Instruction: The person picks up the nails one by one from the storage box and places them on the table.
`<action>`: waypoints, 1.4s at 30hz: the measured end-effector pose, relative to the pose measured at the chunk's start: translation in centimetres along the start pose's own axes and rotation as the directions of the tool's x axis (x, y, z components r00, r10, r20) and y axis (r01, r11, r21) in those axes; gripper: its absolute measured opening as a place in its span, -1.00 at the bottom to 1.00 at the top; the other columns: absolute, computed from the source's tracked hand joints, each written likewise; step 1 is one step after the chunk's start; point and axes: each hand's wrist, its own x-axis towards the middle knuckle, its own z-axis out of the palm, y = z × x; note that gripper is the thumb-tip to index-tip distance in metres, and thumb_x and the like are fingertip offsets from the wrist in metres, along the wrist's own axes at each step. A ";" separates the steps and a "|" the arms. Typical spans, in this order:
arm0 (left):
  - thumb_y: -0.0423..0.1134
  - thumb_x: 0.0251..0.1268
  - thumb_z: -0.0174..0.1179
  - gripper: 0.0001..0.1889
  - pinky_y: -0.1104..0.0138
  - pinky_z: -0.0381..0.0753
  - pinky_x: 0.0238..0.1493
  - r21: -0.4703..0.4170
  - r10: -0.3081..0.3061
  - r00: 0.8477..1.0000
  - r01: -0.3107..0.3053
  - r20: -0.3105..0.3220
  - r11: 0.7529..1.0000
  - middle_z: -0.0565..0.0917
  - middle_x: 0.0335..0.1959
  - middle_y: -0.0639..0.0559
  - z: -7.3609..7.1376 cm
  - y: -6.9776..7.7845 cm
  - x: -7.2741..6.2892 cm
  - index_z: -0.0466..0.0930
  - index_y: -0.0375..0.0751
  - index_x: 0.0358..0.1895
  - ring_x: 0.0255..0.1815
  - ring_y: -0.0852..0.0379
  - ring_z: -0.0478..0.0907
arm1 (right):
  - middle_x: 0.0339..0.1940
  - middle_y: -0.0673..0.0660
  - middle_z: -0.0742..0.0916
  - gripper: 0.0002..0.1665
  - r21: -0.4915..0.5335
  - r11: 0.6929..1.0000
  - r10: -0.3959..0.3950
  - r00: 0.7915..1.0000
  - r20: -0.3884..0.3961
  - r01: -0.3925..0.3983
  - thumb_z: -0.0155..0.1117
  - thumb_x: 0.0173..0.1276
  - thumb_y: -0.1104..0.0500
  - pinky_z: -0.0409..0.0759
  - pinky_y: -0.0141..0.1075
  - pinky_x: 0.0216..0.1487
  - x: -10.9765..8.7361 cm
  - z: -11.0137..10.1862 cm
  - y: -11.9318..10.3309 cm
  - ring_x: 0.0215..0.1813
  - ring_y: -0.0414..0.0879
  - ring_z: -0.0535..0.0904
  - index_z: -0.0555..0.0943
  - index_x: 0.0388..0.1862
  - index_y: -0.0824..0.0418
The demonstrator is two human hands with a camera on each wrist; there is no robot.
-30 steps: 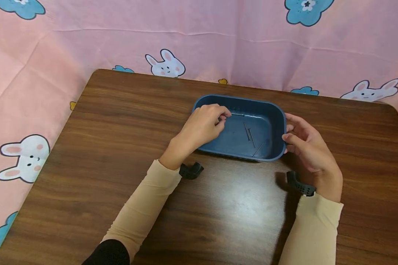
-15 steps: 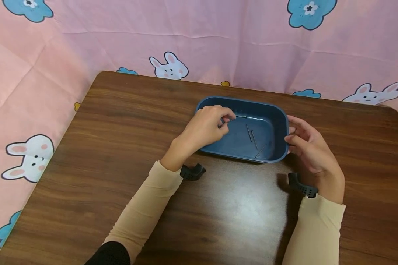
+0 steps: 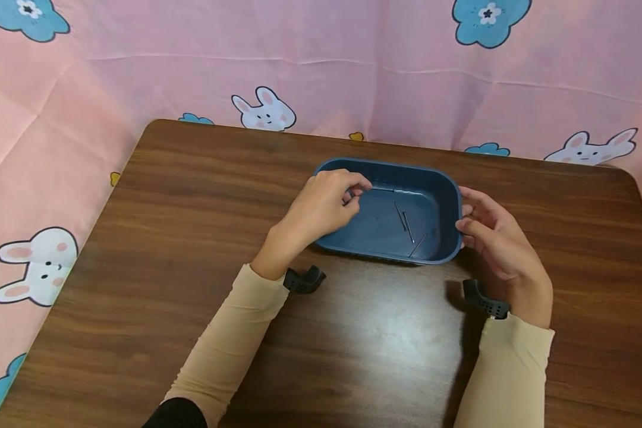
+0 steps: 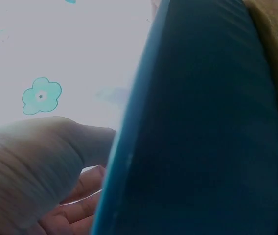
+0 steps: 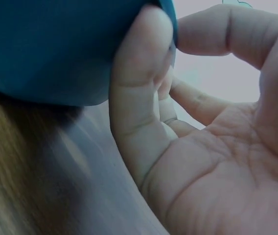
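A: From the head, where do we see the tub (image 3: 377, 229)?
B: On the surface (image 3: 219, 208), between the two hands. The right hand (image 3: 500, 238) holds its end, thumb at the rim; we'd guess that keeps it steady. The left hand (image 3: 323, 205) hangs over the opposite end, fingers bent inward.
A: And the nails (image 3: 409, 227), if nails they are?
B: Three lie near one another inside the tub, between the hands. Another thin one (image 3: 384, 189) lies along the far wall, just beside the left fingertips. We think the hand bends to reach it, but can't tell whether it holds anything.
A: Does the left wrist view settle that?
B: No, the tub's wall hides the fingertips from us.
A: And the right wrist?
B: We see a fingertip pinch on the wall, palm apart, perhaps so the inside stays reachable.
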 end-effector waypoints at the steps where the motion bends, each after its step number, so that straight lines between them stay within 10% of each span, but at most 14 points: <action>1: -0.39 0.48 0.17 -0.71 0.34 0.54 -0.25 -0.002 0.003 1.000 -0.003 0.000 1.000 0.73 -0.15 0.01 -0.1 0.1 0.0 0.77 -0.16 0.13 -0.31 0.14 0.56 | -0.11 0.04 0.68 -0.39 0.007 1.000 -0.005 1.000 0.002 0.005 0.07 0.59 0.46 0.69 -0.41 -0.29 0.0 0.0 0.0 -0.26 -0.19 0.65 0.40 0.53 0.11; 42: -0.38 0.47 0.20 -0.71 0.28 0.68 -0.14 -0.075 -0.046 0.999 0.046 0.000 0.996 0.81 -0.01 -0.03 -2.2 0.3 -0.9 0.76 -0.16 0.15 -0.18 0.17 0.73 | -0.09 0.05 0.74 -0.37 0.101 0.993 -0.068 0.997 0.045 0.063 -0.02 0.58 0.53 0.76 -0.39 -0.23 0.1 0.3 0.4 -0.20 -0.18 0.72 0.40 0.54 0.18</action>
